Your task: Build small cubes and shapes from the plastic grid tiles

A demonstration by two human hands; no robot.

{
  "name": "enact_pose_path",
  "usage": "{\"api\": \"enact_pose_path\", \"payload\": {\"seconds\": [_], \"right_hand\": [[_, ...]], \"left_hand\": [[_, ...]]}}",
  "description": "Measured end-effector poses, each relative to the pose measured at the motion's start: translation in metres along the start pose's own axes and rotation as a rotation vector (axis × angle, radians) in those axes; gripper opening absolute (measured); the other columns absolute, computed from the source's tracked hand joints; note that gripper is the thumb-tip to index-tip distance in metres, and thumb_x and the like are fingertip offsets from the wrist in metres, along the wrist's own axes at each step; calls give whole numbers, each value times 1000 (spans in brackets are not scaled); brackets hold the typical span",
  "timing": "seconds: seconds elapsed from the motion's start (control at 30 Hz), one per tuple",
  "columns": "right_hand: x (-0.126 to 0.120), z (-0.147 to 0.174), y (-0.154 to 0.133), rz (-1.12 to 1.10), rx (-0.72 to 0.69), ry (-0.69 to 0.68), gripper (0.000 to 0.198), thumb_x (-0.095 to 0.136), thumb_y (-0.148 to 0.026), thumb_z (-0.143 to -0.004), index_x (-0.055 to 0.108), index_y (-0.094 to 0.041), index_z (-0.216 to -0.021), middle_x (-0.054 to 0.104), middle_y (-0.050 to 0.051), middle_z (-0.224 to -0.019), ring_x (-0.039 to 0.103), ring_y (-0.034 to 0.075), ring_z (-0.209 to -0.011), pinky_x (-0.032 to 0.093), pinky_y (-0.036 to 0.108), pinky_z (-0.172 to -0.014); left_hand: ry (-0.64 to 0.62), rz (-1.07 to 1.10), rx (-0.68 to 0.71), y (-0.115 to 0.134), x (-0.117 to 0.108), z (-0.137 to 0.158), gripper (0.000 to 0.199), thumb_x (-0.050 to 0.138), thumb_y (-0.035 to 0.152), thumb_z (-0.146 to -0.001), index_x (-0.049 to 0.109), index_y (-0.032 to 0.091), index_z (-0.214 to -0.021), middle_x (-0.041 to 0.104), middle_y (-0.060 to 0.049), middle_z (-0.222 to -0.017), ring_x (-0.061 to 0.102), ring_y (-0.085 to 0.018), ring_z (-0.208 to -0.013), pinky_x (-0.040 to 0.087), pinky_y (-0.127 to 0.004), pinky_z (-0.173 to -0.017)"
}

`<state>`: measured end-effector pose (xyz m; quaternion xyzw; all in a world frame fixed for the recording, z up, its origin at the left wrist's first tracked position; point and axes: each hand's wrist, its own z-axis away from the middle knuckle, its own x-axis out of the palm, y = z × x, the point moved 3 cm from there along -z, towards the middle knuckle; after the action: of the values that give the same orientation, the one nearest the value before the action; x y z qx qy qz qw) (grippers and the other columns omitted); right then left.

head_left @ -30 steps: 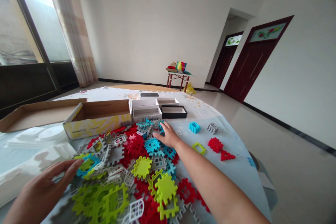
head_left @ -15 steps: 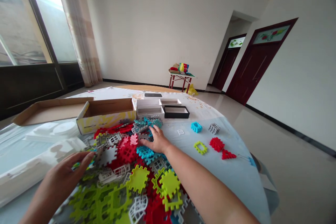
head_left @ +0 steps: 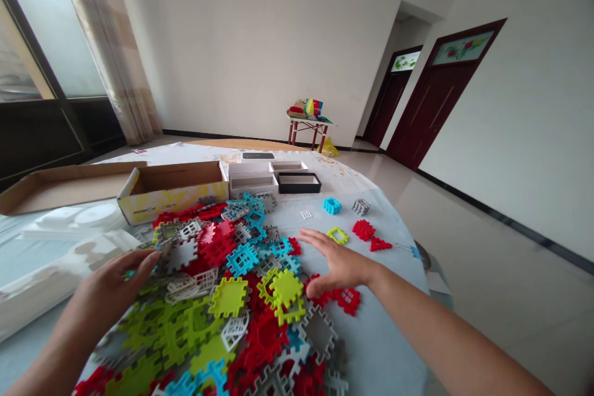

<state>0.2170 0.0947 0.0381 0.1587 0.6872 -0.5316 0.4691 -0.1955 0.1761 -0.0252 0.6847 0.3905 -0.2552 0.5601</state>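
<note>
A heap of flat plastic building pieces with notched edges lies before me in lime green, red, blue, grey and white. My right hand (head_left: 341,265) hovers at the heap's right edge, thumb and fingers spread, holding nothing. Below its thumb are red window pieces (head_left: 348,301), and a lime square (head_left: 286,288) lies just left of it. My left hand (head_left: 114,284) rests over the heap's left side, fingers stretched forward and thumb apart. Nearest its fingertips is a plain grey square (head_left: 182,254). A lime square (head_left: 229,297) and a blue window piece (head_left: 242,259) lie mid-heap.
Small stacks of blue (head_left: 331,205), grey (head_left: 361,206) and red (head_left: 363,229) pieces stand at the right, beside a red triangle (head_left: 380,244). Behind the heap are an open cardboard box (head_left: 174,203) and a black tray (head_left: 299,183). White plastic packaging (head_left: 60,278) lies left.
My right hand has left the back of the heap and moved right and nearer, its fingers now spread. My left hand has hardly moved. The view has shifted slightly.
</note>
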Motion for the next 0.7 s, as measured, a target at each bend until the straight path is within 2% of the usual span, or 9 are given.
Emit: {"api": "enact_pose_path", "payload": {"seconds": [0.13,0.27,0.33,0.47,0.7], "right_hand": [[31,51,2,49,60,-184,120,70,-69,-45,13,-28,-142,2,9,-151,2,33,-136,7,51,-110],[62,68,-6,70,11,-292,130,71,-69,-40,1,-30,-142,-9,8,-150,-8,36,-135,-6,54,-107],[69,66,-10,82,8,-281,130,70,-69,-41,-1,-31,-142,-12,7,-149,-11,37,-134,-8,56,-106],[74,53,-12,106,9,-244,131,71,-68,-41,-2,-29,-142,-13,8,-150,-12,37,-133,-4,55,-107],[91,6,-16,177,-69,-146,125,75,-58,-46,0,-28,-143,-13,11,-149,-11,36,-134,-2,56,-106]], "left_hand": [[-18,-18,5,0,3,-2,50,45,62,-63,63,25,-91,70,-4,-95,62,-25,-92,43,-33,-87],[-15,-44,11,4,3,-2,52,44,61,-64,62,24,-95,69,-6,-97,62,-25,-93,43,-34,-87],[-9,-57,23,6,2,-2,52,43,61,-65,63,24,-94,69,-6,-97,62,-26,-92,43,-34,-87],[9,-82,59,6,1,-3,49,43,60,-66,63,24,-92,70,-6,-95,62,-25,-90,45,-33,-84],[24,-126,59,13,-3,-5,44,44,58,-71,62,25,-94,71,-3,-90,62,-22,-79,46,-30,-73]]}}
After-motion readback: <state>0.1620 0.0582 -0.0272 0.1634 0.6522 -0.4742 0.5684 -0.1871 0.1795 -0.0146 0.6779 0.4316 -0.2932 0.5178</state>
